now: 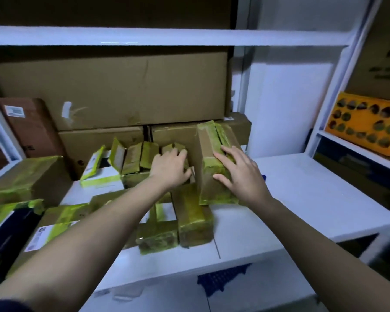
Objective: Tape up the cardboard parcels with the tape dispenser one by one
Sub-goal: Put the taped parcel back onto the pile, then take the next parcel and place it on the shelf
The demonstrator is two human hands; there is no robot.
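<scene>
on the white shelf (291, 199) in front of me my right hand (241, 174) lies flat on the tall parcel (212, 176), a cardboard block bound in yellow-green tape that stands tilted, leaning back toward the brown cartons; my fingers (223, 157) are spread and nearly straight over its face, pressing rather than wrapped round it. my left hand (169, 170) reaches just beside it, palm down, fingers bent loosely over the small parcels (142, 156) lined up behind, and i cannot tell whether they have hold of anything. i count roughly five of those small taped packets in the row, though they blur together. two stubby taped parcels (178, 228) lie side by side at the shelf's front edge, touching the foot of the tall one and partly under my left forearm. to the left sit a bigger taped box (25, 176) and some white-labelled packets (99, 174). at the back, one long carton (113, 86) rests across two lower cartons (99, 138), hemming the pile in. off to the right, on a separate shelf, an orange tray (367, 122) with many round holes leans well apart from my hands.
</scene>
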